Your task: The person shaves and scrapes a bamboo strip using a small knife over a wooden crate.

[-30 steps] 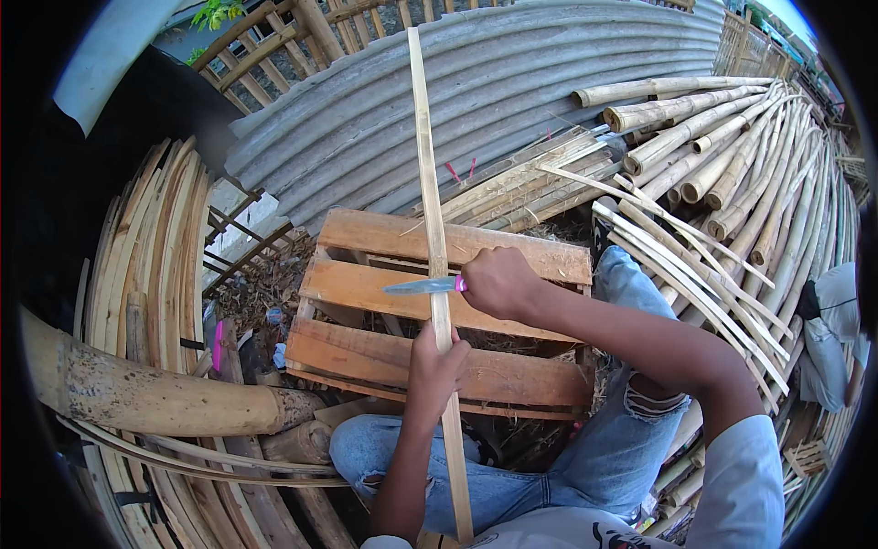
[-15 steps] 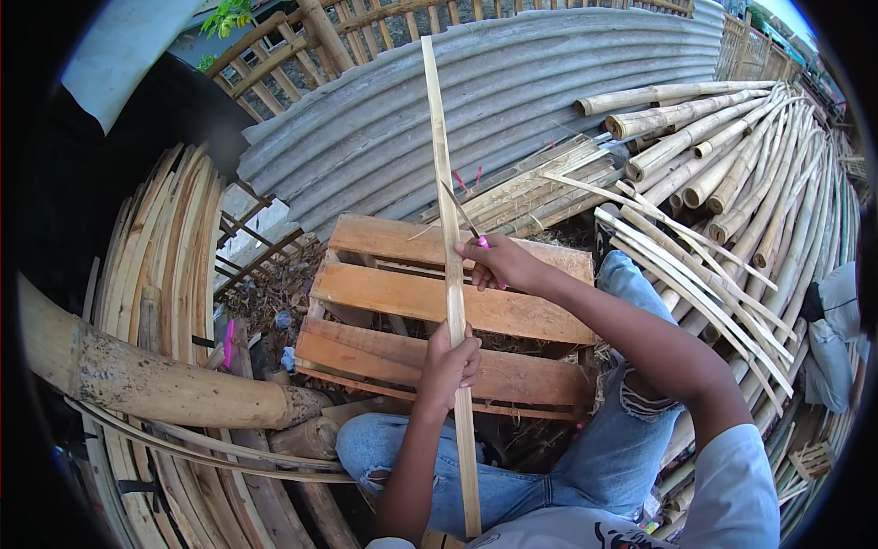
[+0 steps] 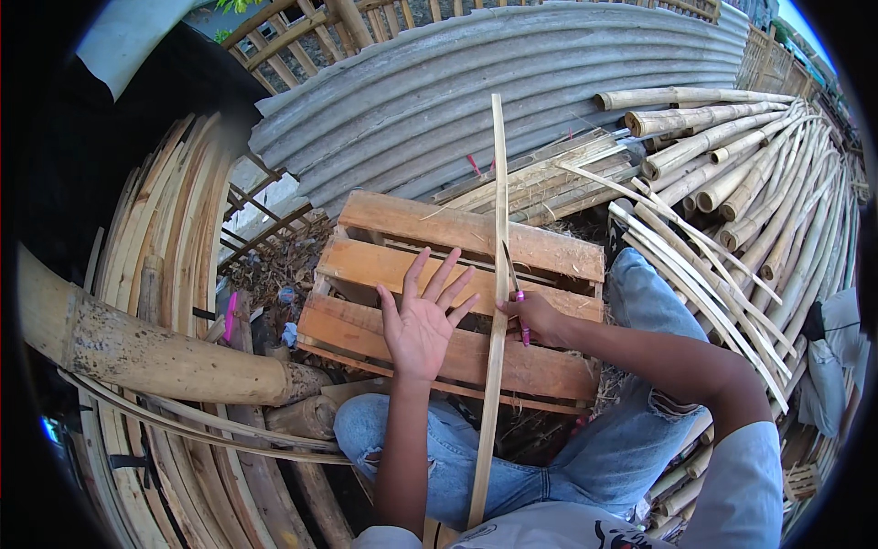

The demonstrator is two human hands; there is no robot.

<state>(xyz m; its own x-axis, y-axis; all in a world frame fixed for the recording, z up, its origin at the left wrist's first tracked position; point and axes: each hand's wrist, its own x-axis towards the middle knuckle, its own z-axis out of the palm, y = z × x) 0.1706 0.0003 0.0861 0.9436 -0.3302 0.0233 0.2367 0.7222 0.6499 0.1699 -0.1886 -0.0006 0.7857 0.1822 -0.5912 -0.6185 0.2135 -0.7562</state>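
Observation:
My left hand (image 3: 422, 322) is open beside the strip, palm showing and fingers spread, holding nothing. My right hand (image 3: 535, 317) is closed around the pink-purple handle of a knife (image 3: 519, 309). Its thin dark blade points away from me, along the right side of a long pale bamboo strip (image 3: 495, 366). The fingertips of that same hand touch the strip's edge. Nearly upright in view, the strip runs from my lap across a slatted wooden crate (image 3: 393, 316) toward the corrugated sheet.
Split bamboo slats (image 3: 169, 247) stand stacked at left, near a thick bamboo pole (image 3: 183, 357). Bamboo poles (image 3: 695, 119) and loose pale strips (image 3: 704, 293) lie at right. Corrugated metal sheeting (image 3: 476, 82) borders the far side. Another person's clothed leg (image 3: 828, 366) shows at the right edge.
My left hand has let go of the bamboo strip and spread open to its left. My right hand, with the knife, has come nearer, and the strip's far end has moved nearer and right.

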